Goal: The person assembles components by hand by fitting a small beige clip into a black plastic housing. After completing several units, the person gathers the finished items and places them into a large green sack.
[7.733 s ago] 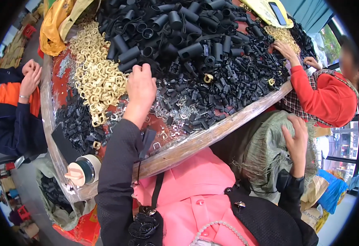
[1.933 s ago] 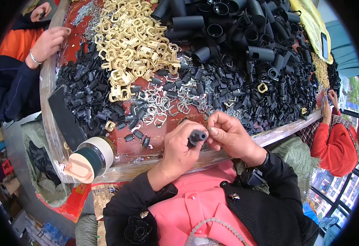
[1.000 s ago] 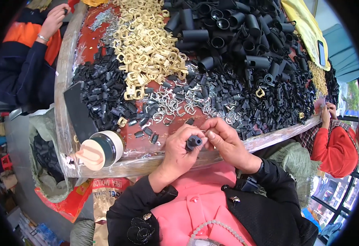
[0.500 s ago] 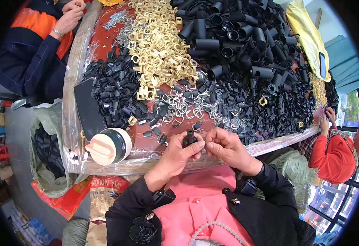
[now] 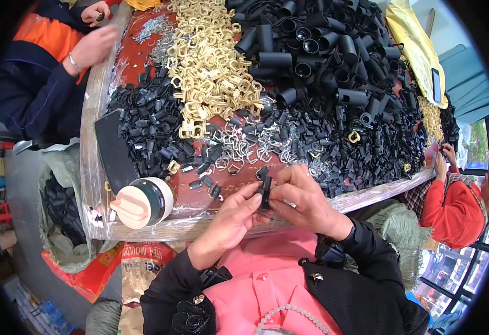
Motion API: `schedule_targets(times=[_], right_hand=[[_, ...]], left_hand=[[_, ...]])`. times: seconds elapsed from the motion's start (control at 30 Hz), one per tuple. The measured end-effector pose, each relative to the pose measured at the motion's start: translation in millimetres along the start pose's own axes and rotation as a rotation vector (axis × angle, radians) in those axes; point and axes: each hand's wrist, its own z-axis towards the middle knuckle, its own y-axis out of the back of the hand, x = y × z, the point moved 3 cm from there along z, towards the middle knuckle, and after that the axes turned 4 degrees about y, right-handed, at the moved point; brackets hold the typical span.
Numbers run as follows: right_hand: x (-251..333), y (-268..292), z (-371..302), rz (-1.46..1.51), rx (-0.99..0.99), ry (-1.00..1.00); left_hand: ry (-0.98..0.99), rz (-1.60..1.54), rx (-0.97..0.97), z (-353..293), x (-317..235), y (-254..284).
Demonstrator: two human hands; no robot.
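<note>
Left hand (image 5: 234,215): thumb and fingers clamped on a small black part (image 5: 265,191), nearly upright over the near edge of the red worktop (image 5: 193,197). Right hand (image 5: 305,201): bent fingers pinched on the same part from its 3 o'clock side. Outward from both: loose silver wire clips (image 5: 236,146) at 11 o'clock, heaped gold-coloured frames (image 5: 216,75) beyond; black cylinders (image 5: 311,47) between 12 and 1; small black pieces (image 5: 150,123) at 10; lidded jar (image 5: 135,206) at 9; well apart at 3, a person in red (image 5: 454,218).
</note>
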Motion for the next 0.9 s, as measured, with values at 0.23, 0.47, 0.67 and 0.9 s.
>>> schedule_targets(times=[0.23,0.47,0.67,0.9], right_hand=[[11.5,-3.9,3.3,-0.201,0.017,0.140],[10.3,-10.1,2.7,-0.204,0.128,0.021],[4.0,-18.9,12.3,-0.220,0.117,0.023],[-7.5,-15.6,36.7,0.030,0.032,0.128]], left_hand=[[-0.052,0.247,-0.103,-5.3,5.6,-0.2],[0.002,0.427,-0.048,-10.8,5.2,-2.9],[0.029,0.394,-0.061,-8.3,-4.2,4.9],[-0.027,0.066,-0.062,-11.1,-13.6,21.2]])
